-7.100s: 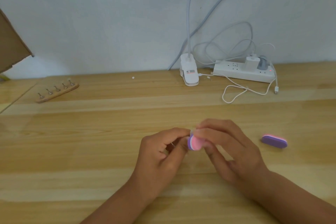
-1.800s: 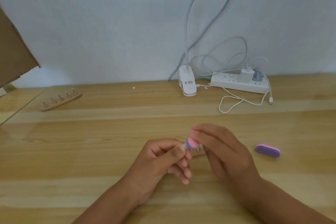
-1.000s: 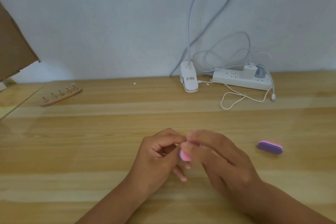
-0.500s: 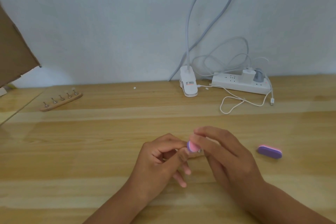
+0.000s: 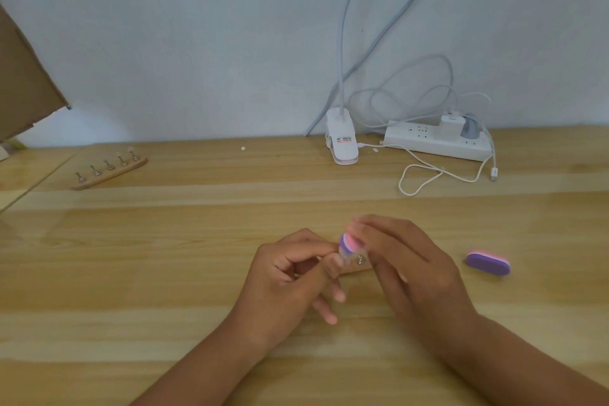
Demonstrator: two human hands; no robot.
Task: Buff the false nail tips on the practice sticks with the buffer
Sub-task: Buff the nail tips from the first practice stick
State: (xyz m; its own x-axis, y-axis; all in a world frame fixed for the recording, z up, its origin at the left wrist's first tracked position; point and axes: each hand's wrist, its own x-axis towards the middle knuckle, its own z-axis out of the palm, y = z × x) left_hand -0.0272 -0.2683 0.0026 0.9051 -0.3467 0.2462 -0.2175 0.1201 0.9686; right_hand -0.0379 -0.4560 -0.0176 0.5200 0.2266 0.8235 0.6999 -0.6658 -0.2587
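Buffer [image 5: 350, 242], a pink and purple pad, is being pinched between the thumb and curled fingers of the right hand [image 5: 412, 270], and its fingertips are blurring above the pad. Its lower edge is touching the pale tip of a practice stick [image 5: 345, 255], which the left hand [image 5: 290, 277] is gripping between thumb and forefinger; the tip itself is too blurred to make out. The left hand's other fingers are hanging loosely curled below the pinch, pointing toward the right palm. A metal stud [image 5: 360, 260] on a sliver of wood is showing just under the buffer, in the gap between both sets of fingers. A second buffer [image 5: 488, 263] is lying on the wooden table [image 5: 164, 273], beyond the right hand's knuckles and apart from them. Well past the left fingers, a wooden holder [image 5: 110, 172] is carrying five upright sticks. Far beyond the fingertips, a lamp clamp [image 5: 341, 142] and power strip [image 5: 431, 142] are sitting by the wall.
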